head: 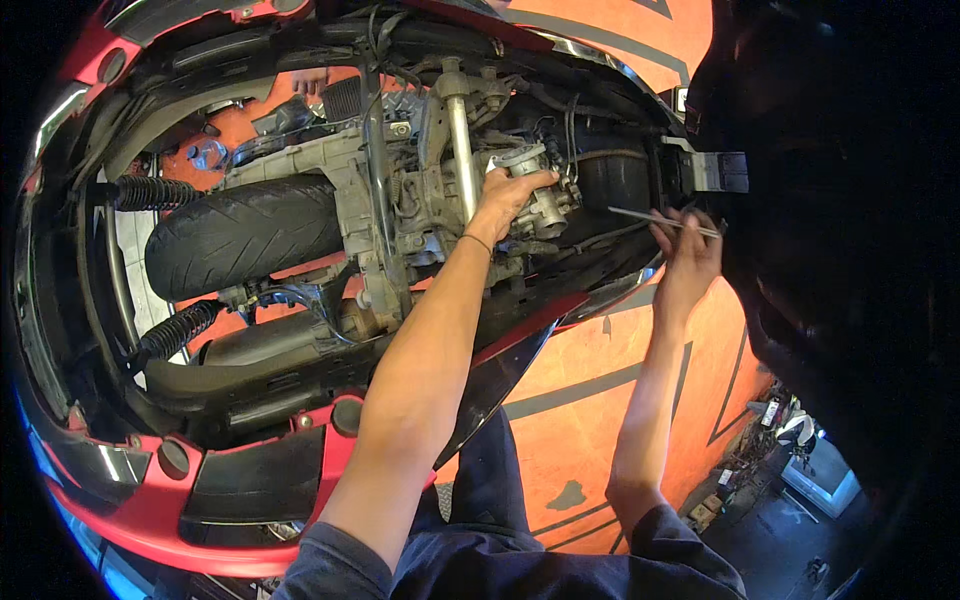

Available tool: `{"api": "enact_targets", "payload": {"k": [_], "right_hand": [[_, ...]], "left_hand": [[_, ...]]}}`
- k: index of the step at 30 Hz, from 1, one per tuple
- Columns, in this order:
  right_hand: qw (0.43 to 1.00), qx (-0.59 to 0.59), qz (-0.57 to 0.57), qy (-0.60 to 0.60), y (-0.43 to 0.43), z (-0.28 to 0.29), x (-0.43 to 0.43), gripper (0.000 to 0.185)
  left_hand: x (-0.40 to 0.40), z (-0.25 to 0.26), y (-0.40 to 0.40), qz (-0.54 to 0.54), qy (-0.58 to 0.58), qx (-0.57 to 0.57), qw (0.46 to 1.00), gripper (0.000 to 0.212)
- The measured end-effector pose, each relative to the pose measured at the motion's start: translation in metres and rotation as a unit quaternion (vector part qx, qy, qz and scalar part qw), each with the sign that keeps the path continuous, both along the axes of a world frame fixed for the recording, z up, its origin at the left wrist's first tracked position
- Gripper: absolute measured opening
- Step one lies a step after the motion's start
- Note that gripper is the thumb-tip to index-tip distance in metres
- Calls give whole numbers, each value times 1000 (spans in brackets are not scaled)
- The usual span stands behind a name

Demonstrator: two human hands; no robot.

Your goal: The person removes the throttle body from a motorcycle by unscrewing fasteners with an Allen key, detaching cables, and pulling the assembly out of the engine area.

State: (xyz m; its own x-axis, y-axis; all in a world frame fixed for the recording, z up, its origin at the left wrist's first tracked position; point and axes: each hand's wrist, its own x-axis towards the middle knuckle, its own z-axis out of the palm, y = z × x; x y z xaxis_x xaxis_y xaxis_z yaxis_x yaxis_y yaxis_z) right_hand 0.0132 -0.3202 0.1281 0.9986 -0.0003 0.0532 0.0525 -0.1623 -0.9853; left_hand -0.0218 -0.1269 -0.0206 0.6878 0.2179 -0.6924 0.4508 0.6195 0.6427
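Note:
My left hand (pixel 506 196) grips a metal throttle body (pixel 546 202), with the thumb and fingers spread around its near side. The part sits among the hoses and wiring of a scooter's engine bay. To its right, my right hand (pixel 686 240) holds a thin metal rod (pixel 637 215), perhaps a screwdriver shaft, pointing left towards the throttle body; its tip is apart from it. A bright metal tube (pixel 460 142) of the frame stands just left of my left hand. The engine casing (pixel 360 202) lies further left.
The rear tyre (pixel 244 236) lies between two coil-spring shock absorbers (pixel 176 330). Red and black body panels (pixel 262 469) surround the bay. A metal latch bracket (pixel 709 171) is at the right. Beyond the scooter, another person's hand (pixel 309 80) shows near loose parts on the orange floor.

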Motion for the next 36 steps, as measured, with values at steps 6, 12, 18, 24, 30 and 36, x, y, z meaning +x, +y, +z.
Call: {"api": "enact_targets", "payload": {"k": [6, 12, 18, 24, 30, 36], "right_hand": [[999, -30, 25, 35, 47, -43, 48, 39], [997, -26, 26, 65, 63, -65, 74, 56], [995, -6, 6, 97, 68, -77, 75, 56], [993, -16, -4, 115, 59, -77, 75, 53], [990, -19, 6, 141, 58, -79, 78, 51], [985, 39, 43, 161, 57, -74, 84, 48]], "left_hand": [[1, 24, 9, -28, 28, 33, 999, 57], [8, 2, -5, 25, -2, -32, 999, 52], [9, 11, 0, 49, -10, -38, 998, 47], [12, 10, 0, 31, 24, -48, 998, 45], [13, 13, 2, 28, 18, -41, 999, 48], [13, 12, 0, 34, 24, -44, 998, 48]]}}
